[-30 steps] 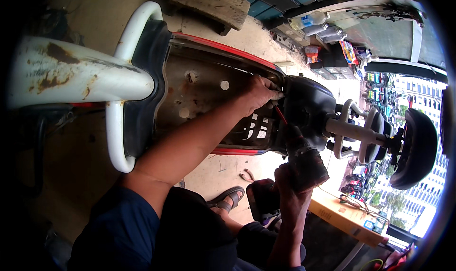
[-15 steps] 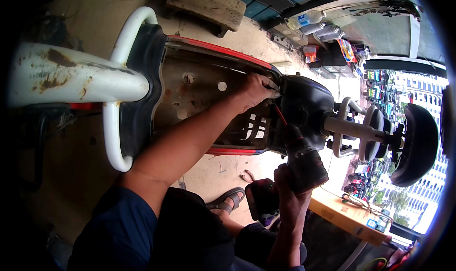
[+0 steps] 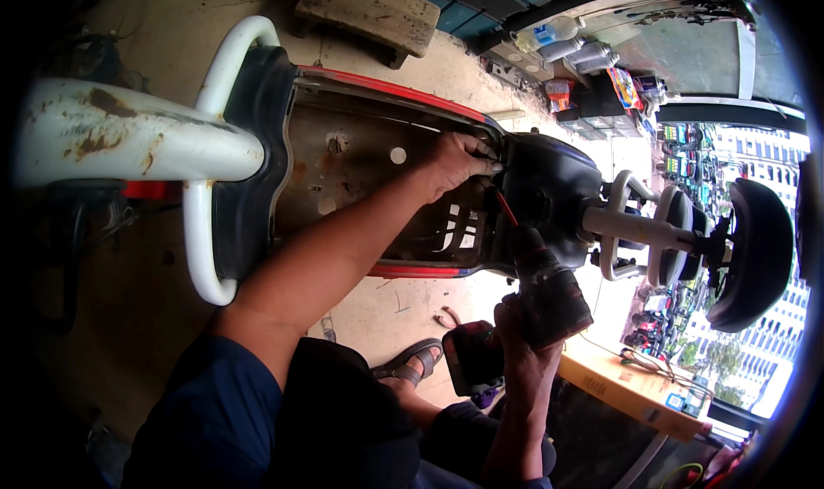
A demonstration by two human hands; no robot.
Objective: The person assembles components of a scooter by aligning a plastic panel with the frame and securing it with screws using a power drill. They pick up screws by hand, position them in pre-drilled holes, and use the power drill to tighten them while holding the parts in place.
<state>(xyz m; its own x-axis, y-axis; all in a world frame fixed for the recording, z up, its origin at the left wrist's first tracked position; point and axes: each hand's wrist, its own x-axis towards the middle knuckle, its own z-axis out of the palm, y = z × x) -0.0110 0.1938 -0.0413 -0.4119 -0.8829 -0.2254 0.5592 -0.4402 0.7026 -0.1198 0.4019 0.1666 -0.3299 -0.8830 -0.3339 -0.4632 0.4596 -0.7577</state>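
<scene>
A scooter-like vehicle with a white tubular frame [image 3: 129, 133] lies across the view, its brown hollow floor tray [image 3: 343, 180] exposed between red side trims [image 3: 403, 99]. At the tray's right end, by the black plastic cover [image 3: 554, 180], my left hand [image 3: 455, 165] is closed with fingertips pinched together. Whatever they hold is too small or hidden. My right hand [image 3: 524, 339] grips a cordless drill [image 3: 554, 296] by its handle, with the battery low on its left. Its long red bit [image 3: 506, 208] points up-left to the edge just below my left fingertips; whether it touches a screw cannot be seen.
A wooden stool [image 3: 369, 13] stands beyond the vehicle. Bottles and spray cans [image 3: 566, 43] line the far right. Pliers [image 3: 446, 317] lie on the floor near my sandalled foot [image 3: 416, 362]. A cardboard box [image 3: 627, 386] with cables is at the lower right. The vehicle's black wheel [image 3: 754, 262] is far right.
The whole view has shifted very slightly. Both hands and the drill keep the same places on the vehicle.
</scene>
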